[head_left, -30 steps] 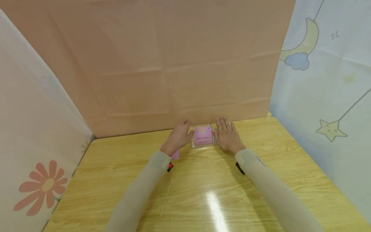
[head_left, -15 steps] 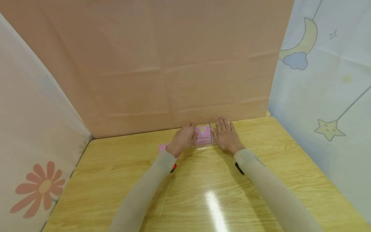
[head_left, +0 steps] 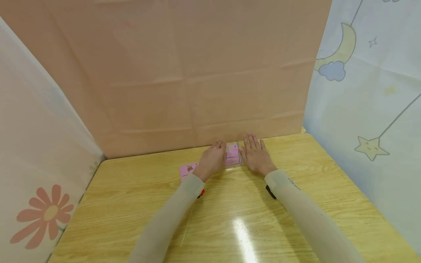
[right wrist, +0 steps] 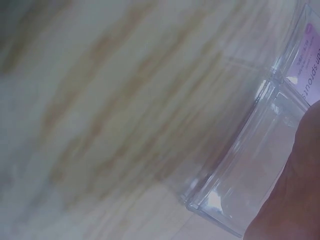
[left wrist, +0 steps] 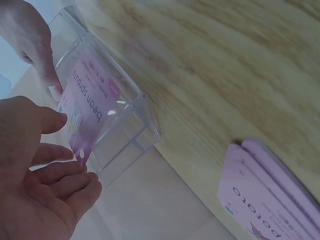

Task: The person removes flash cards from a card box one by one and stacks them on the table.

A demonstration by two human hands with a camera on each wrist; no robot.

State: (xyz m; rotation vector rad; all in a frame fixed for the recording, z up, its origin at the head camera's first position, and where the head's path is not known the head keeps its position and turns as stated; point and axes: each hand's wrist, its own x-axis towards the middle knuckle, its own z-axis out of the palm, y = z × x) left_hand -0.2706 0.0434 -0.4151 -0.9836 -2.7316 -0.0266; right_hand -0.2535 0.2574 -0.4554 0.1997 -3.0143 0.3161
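A pink card printed "bean sprouts" (left wrist: 92, 95) lies in a clear plastic case (left wrist: 125, 142) at the table's back edge. My left hand (head_left: 213, 160) is at the card's left end; in the left wrist view its thumb and curled fingers pinch the card's corner. Flat over the case's right part rests my right hand (head_left: 257, 156), fingers straight, thumb reaching to the card's right side. In the right wrist view the case's bare compartment (right wrist: 245, 160) shows beside that hand. A stack of pink cards, "potato" on top (left wrist: 265, 200), lies left of the case.
The wooden table (head_left: 131, 204) meets a tan cloth (head_left: 184, 73) right behind the case. Patterned cloths hang at the left (head_left: 39, 146) and right (head_left: 361, 109). A thin pale line (head_left: 186, 230) runs along the table by the left forearm.
My left hand has moved right, over the left part of the bean sprouts card. More of the card stack now shows behind it. The right hand stays where it was on the case.
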